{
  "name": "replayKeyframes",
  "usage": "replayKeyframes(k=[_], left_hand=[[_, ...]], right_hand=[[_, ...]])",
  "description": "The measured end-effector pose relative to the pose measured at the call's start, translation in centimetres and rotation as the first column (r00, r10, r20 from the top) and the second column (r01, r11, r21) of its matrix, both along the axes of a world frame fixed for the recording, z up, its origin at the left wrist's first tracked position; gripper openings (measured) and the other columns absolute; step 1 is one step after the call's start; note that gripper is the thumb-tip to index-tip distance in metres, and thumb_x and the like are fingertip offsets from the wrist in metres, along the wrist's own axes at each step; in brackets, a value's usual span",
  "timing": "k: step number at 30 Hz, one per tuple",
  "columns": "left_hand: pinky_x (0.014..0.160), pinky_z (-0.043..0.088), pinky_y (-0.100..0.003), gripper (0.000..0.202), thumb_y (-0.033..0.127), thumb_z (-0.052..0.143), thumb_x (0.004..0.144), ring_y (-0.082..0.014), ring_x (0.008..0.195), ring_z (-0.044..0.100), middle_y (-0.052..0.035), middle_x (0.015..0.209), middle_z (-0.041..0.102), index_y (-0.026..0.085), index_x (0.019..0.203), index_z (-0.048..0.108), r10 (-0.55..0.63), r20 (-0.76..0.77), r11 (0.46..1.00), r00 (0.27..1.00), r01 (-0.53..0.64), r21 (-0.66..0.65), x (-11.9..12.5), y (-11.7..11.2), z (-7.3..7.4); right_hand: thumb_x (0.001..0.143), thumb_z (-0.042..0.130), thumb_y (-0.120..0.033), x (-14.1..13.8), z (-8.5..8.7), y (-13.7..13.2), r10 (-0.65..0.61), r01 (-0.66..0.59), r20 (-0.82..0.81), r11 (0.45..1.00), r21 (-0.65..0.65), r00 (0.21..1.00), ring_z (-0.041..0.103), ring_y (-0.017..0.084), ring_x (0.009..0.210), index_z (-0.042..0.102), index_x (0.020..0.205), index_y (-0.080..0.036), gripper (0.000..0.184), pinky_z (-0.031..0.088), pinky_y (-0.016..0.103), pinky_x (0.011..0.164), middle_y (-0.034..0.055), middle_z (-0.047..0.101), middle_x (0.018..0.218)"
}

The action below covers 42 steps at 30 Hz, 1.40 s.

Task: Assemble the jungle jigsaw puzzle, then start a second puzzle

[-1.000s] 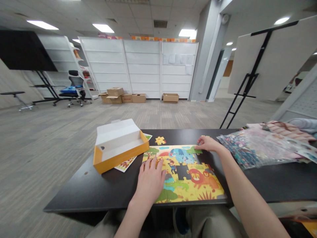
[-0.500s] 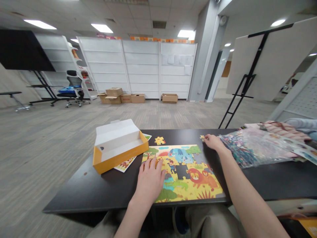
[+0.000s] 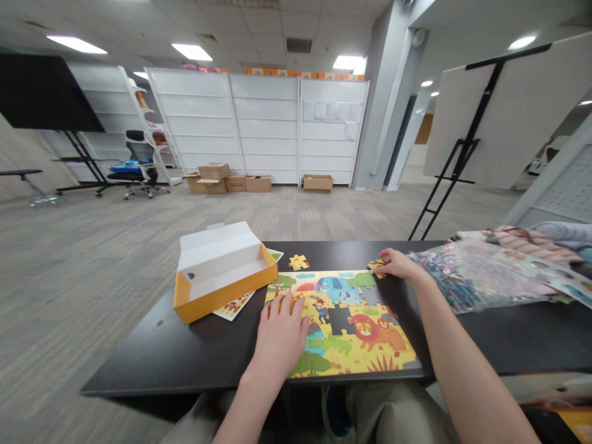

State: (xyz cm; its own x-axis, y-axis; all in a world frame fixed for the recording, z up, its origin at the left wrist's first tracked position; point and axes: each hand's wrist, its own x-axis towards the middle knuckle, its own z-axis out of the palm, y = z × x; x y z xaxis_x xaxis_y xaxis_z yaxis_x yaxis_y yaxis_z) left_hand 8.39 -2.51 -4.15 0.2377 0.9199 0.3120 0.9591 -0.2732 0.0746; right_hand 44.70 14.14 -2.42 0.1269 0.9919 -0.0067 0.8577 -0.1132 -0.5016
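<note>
Since the preceding frame, one puzzle piece [image 3: 376,266] has shifted nearer the puzzle [image 3: 337,346], along with the right hand [image 3: 398,264]. Head view: this hand pinches that piece just beyond the puzzle's far right corner. The left hand [image 3: 283,324] lies flat, unclosed, across the puzzle's left side, presumably steadying it on the table [image 3: 198,357]. Another loose piece [image 3: 299,263] lies past the far edge, probably to keep the puzzle uncovered.

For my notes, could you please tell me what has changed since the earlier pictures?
The right hand left the far right corner of the puzzle, grasped a loose piece and drew it nearer the person. The left hand and box stayed put.
</note>
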Motion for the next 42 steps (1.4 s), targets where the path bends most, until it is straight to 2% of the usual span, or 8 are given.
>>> replayKeyframes(k=[4, 8, 13, 18, 24, 29, 37, 42], left_hand=[[0.106, 0.042, -0.05, 0.037, 0.031, 0.048, 0.098, -0.0307, 0.128, 0.052, -0.0112, 0.138, 0.06, 0.021, 0.132, 0.06, -0.002, 0.004, 1.0, 1.0, 0.002, 0.002, -0.1, 0.0, 0.0], [0.106, 0.042, -0.05, 0.036, 0.031, 0.049, 0.098, -0.0306, 0.128, 0.052, -0.011, 0.137, 0.06, 0.022, 0.131, 0.061, 0.003, 0.004, 1.0, 1.0, -0.003, 0.001, 0.0, -0.1, 0.1], [0.106, 0.042, -0.05, 0.037, 0.03, 0.048, 0.098, -0.031, 0.127, 0.052, -0.0112, 0.138, 0.06, 0.021, 0.131, 0.06, 0.002, 0.005, 1.0, 1.0, -0.002, 0.0, 0.0, -0.1, 0.1], [0.105, 0.042, -0.051, 0.038, 0.032, 0.048, 0.098, -0.0317, 0.128, 0.051, -0.0112, 0.138, 0.06, 0.021, 0.133, 0.059, -0.001, 0.003, 1.0, 1.0, 0.001, 0.0, -0.1, 0.0, -0.1], [0.106, 0.042, -0.05, 0.037, 0.032, 0.048, 0.098, -0.0308, 0.128, 0.051, -0.0106, 0.139, 0.059, 0.021, 0.132, 0.059, 0.002, 0.0, 1.0, 1.0, -0.002, -0.009, 0.0, 0.0, 0.1], [0.106, 0.042, -0.05, 0.037, 0.031, 0.049, 0.098, -0.031, 0.128, 0.051, -0.0105, 0.138, 0.06, 0.022, 0.132, 0.06, 0.006, -0.005, 1.0, 1.0, -0.007, -0.008, 0.0, 0.0, 0.1], [0.105, 0.043, -0.051, 0.038, 0.032, 0.048, 0.098, -0.0318, 0.128, 0.052, -0.0105, 0.139, 0.06, 0.022, 0.132, 0.06, -0.001, -0.004, 1.0, 1.0, 0.001, -0.004, -0.1, 0.1, -0.1], [0.106, 0.042, -0.052, 0.038, 0.032, 0.048, 0.098, -0.0324, 0.129, 0.051, -0.0112, 0.14, 0.059, 0.021, 0.133, 0.059, -0.003, 0.01, 1.0, 1.0, 0.003, -0.019, 0.0, 0.1, 0.0]], right_hand=[[0.072, 0.076, -0.034, 0.9, 0.6, -0.1, 0.011, -0.001, -0.209, 0.999, 0.049, 0.978, 0.061, 0.015, 0.062, 0.069, 0.094, -0.012, 0.031, 0.045, 0.024, 0.053, 0.0066, 0.07, 0.075], [0.071, 0.075, -0.051, 0.4, 1.6, -1.1, 0.053, -0.032, -0.426, 0.998, 0.056, 0.903, 0.056, 0.012, 0.055, 0.068, 0.094, -0.015, 0.044, 0.038, 0.023, 0.046, 0.004, 0.067, 0.069], [0.066, 0.077, -0.061, -2.0, 2.8, -2.4, 0.22, -0.26, -0.528, 0.966, -0.001, 0.82, 0.059, 0.012, 0.06, 0.069, 0.097, -0.014, 0.057, 0.038, 0.022, 0.049, 0.0046, 0.07, 0.074], [0.069, 0.078, -0.06, -2.9, 3.4, -2.9, 0.302, -0.413, -0.506, 0.903, -0.121, 0.808, 0.061, 0.012, 0.062, 0.068, 0.1, -0.015, 0.056, 0.038, 0.021, 0.05, 0.0031, 0.069, 0.071], [0.06, 0.084, -0.055, -2.1, 3.3, -3.3, 0.263, -0.429, -0.483, 0.862, -0.272, 0.835, 0.063, 0.013, 0.064, 0.066, 0.086, -0.017, 0.049, 0.039, 0.019, 0.05, 0.0023, 0.07, 0.072], [0.054, 0.085, -0.053, -2.1, 2.9, -3.0, 0.328, -0.446, -0.335, 0.809, -0.384, 0.883, 0.058, 0.013, 0.058, 0.066, 0.077, -0.017, 0.047, 0.034, 0.02, 0.046, 0.0015, 0.067, 0.063], [0.043, 0.089, -0.056, -2.7, 2.9, -3.1, 0.28, -0.382, -0.287, 0.825, -0.417, 0.916, 0.051, 0.01, 0.049, 0.057, 0.071, -0.019, 0.057, 0.04, 0.022, 0.045, -0.002, 0.06, 0.06], [0.048, 0.087, -0.056, -2.8, 2.6, -3.0, 0.332, -0.421, -0.274, 0.809, -0.41, 0.903, 0.048, 0.008, 0.046, 0.053, 0.07, -0.019, 0.054, 0.035, 0.021, 0.043, -0.0036, 0.058, 0.056]])
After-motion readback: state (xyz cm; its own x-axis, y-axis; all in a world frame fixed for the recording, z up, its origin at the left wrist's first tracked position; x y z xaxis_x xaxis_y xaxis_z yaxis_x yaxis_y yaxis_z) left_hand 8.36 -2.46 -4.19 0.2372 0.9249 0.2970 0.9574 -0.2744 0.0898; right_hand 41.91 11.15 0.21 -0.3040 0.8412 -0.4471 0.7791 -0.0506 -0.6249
